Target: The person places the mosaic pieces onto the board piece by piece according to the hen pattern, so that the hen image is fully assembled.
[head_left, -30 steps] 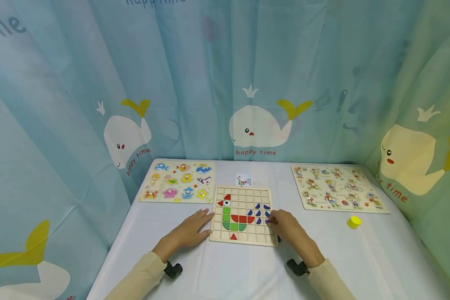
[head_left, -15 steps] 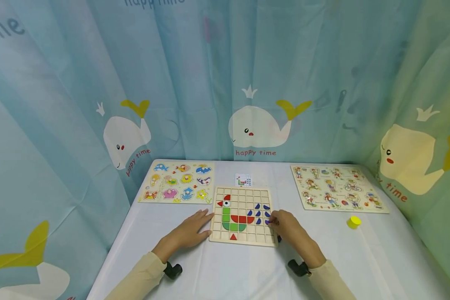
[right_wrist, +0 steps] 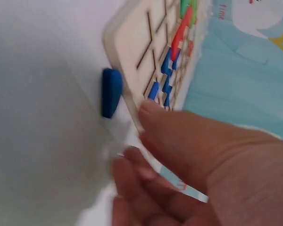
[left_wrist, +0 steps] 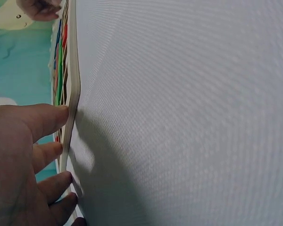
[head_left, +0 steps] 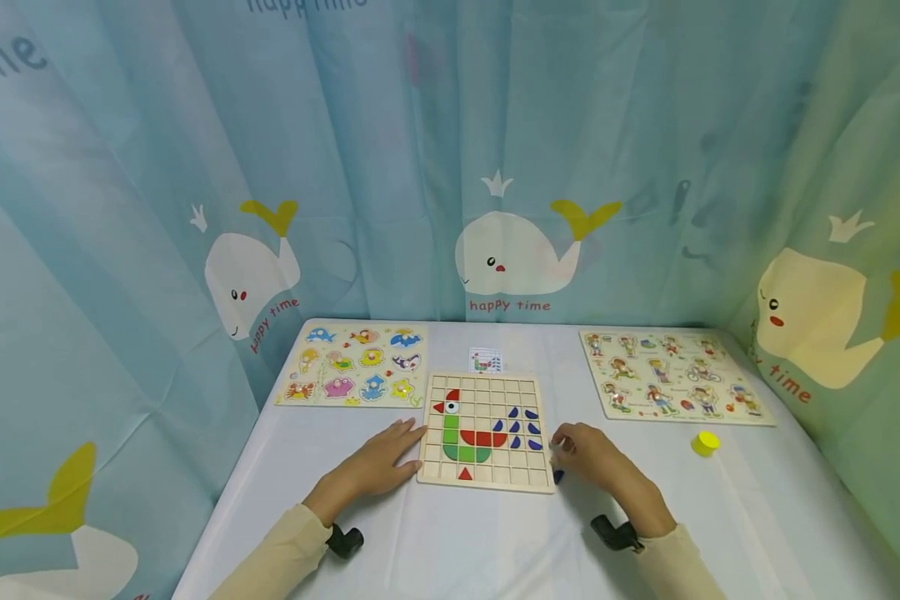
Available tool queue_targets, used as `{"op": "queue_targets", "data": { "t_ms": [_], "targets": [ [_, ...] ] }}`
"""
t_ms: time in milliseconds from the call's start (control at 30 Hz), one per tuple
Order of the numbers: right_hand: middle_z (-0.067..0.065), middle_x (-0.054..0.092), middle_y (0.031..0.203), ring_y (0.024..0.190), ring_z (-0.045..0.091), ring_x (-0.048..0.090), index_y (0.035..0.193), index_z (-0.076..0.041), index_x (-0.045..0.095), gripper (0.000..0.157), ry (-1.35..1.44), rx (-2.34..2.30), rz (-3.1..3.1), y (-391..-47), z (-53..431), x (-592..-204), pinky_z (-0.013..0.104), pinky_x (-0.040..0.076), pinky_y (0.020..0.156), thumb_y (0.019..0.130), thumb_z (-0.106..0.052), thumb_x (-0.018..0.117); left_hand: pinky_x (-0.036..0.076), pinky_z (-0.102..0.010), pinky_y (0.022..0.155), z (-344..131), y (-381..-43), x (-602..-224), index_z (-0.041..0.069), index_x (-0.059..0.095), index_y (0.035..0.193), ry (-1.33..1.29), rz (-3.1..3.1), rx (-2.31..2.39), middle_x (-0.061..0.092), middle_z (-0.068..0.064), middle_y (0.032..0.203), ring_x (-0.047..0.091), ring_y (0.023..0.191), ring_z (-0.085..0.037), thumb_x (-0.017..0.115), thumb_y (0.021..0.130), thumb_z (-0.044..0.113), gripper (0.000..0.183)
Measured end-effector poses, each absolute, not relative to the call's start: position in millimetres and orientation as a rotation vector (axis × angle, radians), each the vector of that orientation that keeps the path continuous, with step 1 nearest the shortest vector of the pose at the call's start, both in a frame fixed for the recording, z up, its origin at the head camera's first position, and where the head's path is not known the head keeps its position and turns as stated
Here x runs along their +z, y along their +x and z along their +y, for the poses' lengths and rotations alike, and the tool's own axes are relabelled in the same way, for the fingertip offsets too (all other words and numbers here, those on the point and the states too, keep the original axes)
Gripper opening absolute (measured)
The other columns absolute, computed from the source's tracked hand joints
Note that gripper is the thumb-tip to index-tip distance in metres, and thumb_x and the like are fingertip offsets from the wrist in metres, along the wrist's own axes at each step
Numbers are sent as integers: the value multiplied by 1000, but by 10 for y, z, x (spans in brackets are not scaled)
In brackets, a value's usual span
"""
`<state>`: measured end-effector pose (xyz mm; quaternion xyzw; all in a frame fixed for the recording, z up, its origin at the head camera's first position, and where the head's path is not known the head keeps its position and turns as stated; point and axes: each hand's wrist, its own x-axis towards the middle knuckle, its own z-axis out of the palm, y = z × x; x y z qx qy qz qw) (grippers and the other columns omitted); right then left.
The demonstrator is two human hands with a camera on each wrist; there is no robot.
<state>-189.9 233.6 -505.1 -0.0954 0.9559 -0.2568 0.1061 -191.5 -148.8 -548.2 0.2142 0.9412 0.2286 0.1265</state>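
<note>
A wooden grid board [head_left: 503, 476] lies in the middle of the table with a bird made of red, green and blue pieces set in its squares. My left hand [head_left: 378, 458] rests flat at the board's left edge, thumb and fingertips at the rim. Just off the right edge is my right hand [head_left: 591, 454], its fingers loosely bent and holding nothing. A loose blue half-round piece [right_wrist: 112, 93] lies on the cloth against the board's right side, near the right thumb; the head view shows only part of it. Several blue pieces [head_left: 535, 444] fill squares on the right.
Behind the board lies a small pattern card [head_left: 486, 360] showing the same bird. A sea-animal peg puzzle [head_left: 352, 364] lies at the back left, a puzzle board with small figures [head_left: 675, 375] at the back right. A yellow cylinder [head_left: 706, 443] stands to the right.
My right hand has let go of a blue piece, which now lies in its square, and has drawn back right off the board. The left hand stays put.
</note>
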Motion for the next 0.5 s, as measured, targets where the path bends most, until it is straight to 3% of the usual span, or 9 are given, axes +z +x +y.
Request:
{"op": "queue_targets", "data": {
  "t_ms": [167,333,500],
  "targets": [
    [8,64,99,88,22,58,110,-4,67,28,-318,-786,2690,-1813,2416,-5037,41,53,78,87,-2,82,28,-56,129,-1492,-1907,-5481,21,39,165,633,2740,663,31,-10,173,25,161,-34,58,108,39,64],
    [4,60,92,86,20,54,97,-6,64,23,-368,-870,2663,-1720,2441,-5112,35,49,75,84,5,80,28,-56,129,-1496,-1911,-5483,20,39,165,637,2736,678,31,-10,173,25,161,-34,58,108,39,63],
    [0,61,88,84,17,53,93,-8,63,18,-311,-875,2701,-1657,2442,-5157,36,48,75,90,2,77,28,-57,129,-1494,-1911,-5472,20,39,165,635,2735,676,31,-10,173,25,161,-34,58,108,39,64]
  ]
}}
